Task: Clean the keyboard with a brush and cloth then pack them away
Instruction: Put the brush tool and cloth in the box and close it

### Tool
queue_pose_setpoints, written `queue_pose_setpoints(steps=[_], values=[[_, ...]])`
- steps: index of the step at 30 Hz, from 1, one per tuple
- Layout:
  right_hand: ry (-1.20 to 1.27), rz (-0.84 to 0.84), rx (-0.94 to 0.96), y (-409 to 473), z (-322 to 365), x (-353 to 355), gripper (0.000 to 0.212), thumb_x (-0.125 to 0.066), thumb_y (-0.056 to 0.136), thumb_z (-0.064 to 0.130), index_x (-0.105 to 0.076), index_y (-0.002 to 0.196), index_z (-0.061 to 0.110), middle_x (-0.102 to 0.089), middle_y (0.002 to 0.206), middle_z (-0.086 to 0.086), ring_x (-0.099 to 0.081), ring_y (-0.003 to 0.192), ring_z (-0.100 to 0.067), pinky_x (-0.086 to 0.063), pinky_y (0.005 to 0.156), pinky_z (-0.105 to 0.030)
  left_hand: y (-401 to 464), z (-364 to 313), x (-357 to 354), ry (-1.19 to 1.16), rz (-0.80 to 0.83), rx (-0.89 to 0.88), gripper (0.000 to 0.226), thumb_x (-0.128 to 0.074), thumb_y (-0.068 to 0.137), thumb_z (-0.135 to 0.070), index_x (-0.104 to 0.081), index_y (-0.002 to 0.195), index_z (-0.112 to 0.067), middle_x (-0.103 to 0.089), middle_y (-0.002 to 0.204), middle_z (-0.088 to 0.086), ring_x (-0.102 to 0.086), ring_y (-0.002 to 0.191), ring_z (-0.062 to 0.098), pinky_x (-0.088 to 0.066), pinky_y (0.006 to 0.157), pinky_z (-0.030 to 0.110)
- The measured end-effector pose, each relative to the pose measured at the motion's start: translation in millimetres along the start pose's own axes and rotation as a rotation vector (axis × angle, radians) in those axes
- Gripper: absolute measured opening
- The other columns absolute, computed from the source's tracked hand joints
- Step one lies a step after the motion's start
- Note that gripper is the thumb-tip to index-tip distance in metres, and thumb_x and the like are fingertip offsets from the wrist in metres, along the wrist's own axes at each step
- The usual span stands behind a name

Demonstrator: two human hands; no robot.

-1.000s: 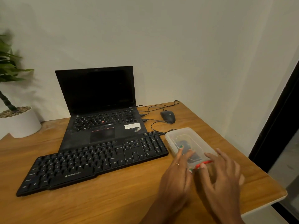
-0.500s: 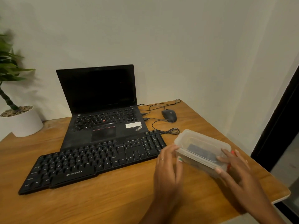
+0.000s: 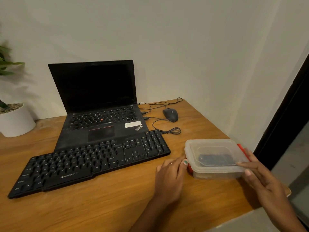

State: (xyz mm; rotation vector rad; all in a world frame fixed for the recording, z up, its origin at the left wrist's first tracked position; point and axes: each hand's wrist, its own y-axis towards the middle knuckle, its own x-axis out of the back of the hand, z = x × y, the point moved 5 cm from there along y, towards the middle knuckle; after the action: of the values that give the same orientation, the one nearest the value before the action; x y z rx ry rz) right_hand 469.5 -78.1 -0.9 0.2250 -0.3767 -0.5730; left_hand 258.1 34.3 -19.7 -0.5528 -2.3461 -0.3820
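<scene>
A black Zebronics keyboard [image 3: 93, 163] lies across the wooden table [image 3: 100, 206], in front of a laptop. To its right stands a clear plastic box [image 3: 214, 148] with its lid on and a red clip at each end. Through the plastic I see a dark item [image 3: 215, 159]; no brush or cloth shows plainly. My left hand [image 3: 168, 178] rests on the table, its straight fingertips touching the left red clip [image 3: 189, 169]. My right hand [image 3: 260, 178] grips the box's right end, thumb on the lid and fingers behind the right clip [image 3: 241, 149].
An open black laptop [image 3: 100, 91] with a dark screen stands behind the keyboard. A black mouse [image 3: 170, 114] and looped cables [image 3: 172, 131] lie at the back right. A white plant pot [image 3: 16, 121] sits at the far left. The table's right edge runs just beyond the box.
The box has been turned and shifted right, away from the keyboard. My hands have moved apart, one to each end of it.
</scene>
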Motion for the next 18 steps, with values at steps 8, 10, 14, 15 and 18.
queue_pose_setpoints(steps=[8,10,14,15,18], values=[[0.037,-0.012,0.041,0,-4,0,0.029,-0.054,0.082,0.053,-0.066,0.096,0.031,-0.039,0.142,0.027,-0.033,0.135,-0.001,-0.035,0.109,-0.031,5,9,5,-0.364,-0.025,0.071,0.065,-0.051,0.085,-0.067,-0.033,0.142,-0.043,-0.062,0.122,-0.025,-0.047,0.124,-0.003,-0.018,0.113,0.039],[0.044,-0.021,0.046,-1,-4,-1,0.037,-0.055,0.079,0.061,-0.066,0.098,0.031,-0.038,0.142,0.028,-0.033,0.135,0.0,-0.031,0.105,-0.022,6,12,8,-0.529,-0.101,0.097,0.069,-0.067,0.076,-0.065,-0.04,0.136,-0.045,-0.065,0.116,-0.023,-0.054,0.116,-0.003,-0.034,0.111,0.043],[0.008,-0.006,0.043,1,-10,-3,0.021,-0.049,0.085,0.032,-0.065,0.098,0.032,-0.038,0.141,0.031,-0.032,0.135,-0.002,-0.029,0.104,-0.018,4,11,13,-0.65,-0.149,0.078,0.047,-0.072,0.084,-0.03,-0.054,0.127,-0.034,-0.066,0.12,-0.015,-0.058,0.114,-0.002,-0.043,0.106,0.038],[-0.003,-0.007,0.045,2,-11,-3,0.021,-0.048,0.085,0.032,-0.065,0.099,0.033,-0.037,0.142,0.031,-0.031,0.136,-0.002,-0.028,0.104,-0.02,3,10,14,-0.643,-0.138,0.061,0.044,-0.07,0.086,-0.028,-0.055,0.128,-0.033,-0.065,0.121,-0.017,-0.057,0.115,-0.003,-0.042,0.107,0.038],[-0.009,-0.021,0.038,2,-11,-4,0.023,-0.048,0.084,0.035,-0.064,0.1,0.032,-0.036,0.143,0.029,-0.031,0.136,-0.004,-0.029,0.104,-0.019,-1,8,11,-0.573,-0.112,0.015,0.047,-0.064,0.093,-0.03,-0.049,0.136,-0.037,-0.059,0.129,-0.022,-0.051,0.121,-0.005,-0.041,0.108,0.038]])
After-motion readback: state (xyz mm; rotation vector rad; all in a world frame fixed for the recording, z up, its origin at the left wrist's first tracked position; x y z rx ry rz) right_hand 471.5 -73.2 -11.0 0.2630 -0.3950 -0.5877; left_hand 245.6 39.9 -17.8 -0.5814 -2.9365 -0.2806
